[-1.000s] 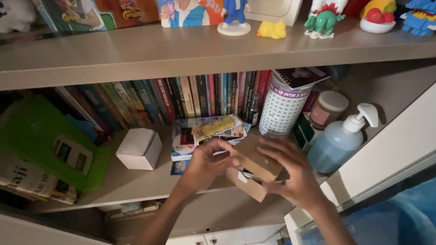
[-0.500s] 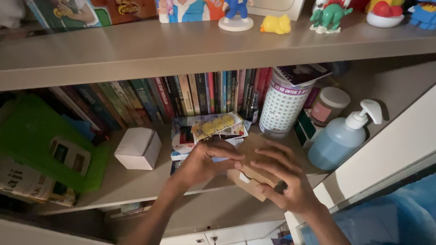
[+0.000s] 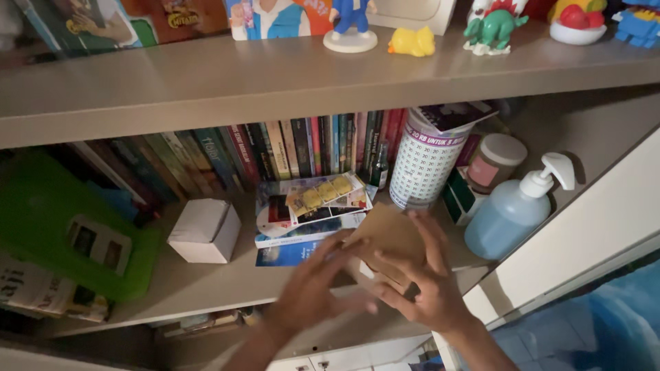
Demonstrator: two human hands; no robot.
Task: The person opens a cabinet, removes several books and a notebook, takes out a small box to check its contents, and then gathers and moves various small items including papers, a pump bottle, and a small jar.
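At the front edge of the lower shelf [image 3: 206, 282], right of centre, both hands work a small brown cardboard box [image 3: 386, 242]. Right hand [image 3: 430, 292] cups the box from below and the side, fingers spread over its flap: closed on the box. Left hand [image 3: 317, 288] is motion-blurred, fingers extended toward the box's near left face; whether it grips or only touches, cannot tell. Box appears tilted and seems to overhang the shelf edge, flap not clearly shut. Just behind it lies a loose stack of cards and booklets [image 3: 309, 209]; to the right stand a patterned cylindrical can [image 3: 425, 168] and a blue pump bottle [image 3: 512, 220], with a white box [image 3: 203, 232] well apart to the left. Risk, judged: support seems to rest mostly on one hand, so a slip would drop the box off the front edge and an unsecured flap could spill contents. A push rearward could shove the card stack askew; a swing right could knock the pump bottle, which stands near the shelf's right front corner.
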